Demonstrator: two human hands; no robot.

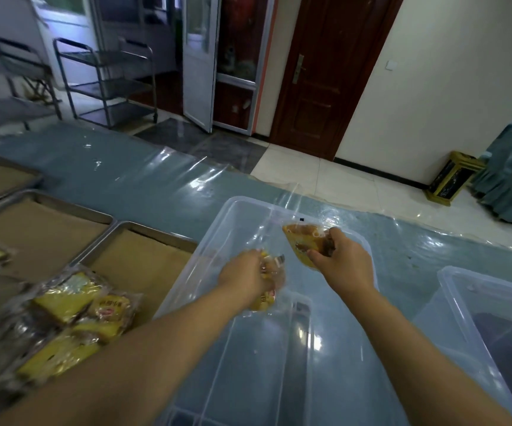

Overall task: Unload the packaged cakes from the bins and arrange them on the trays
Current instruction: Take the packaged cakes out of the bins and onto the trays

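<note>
Clear bin (218, 241), cakes (302, 244) in hands

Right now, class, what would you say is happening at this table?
A person is emptying a clear plastic bin of wrapped cakes. The left hand grips one packaged cake and the right hand grips another, both held over the bin, which looks otherwise empty. To the left, metal trays lined with brown paper hold a pile of cakes already unloaded. A second bin sits at the right.
</note>
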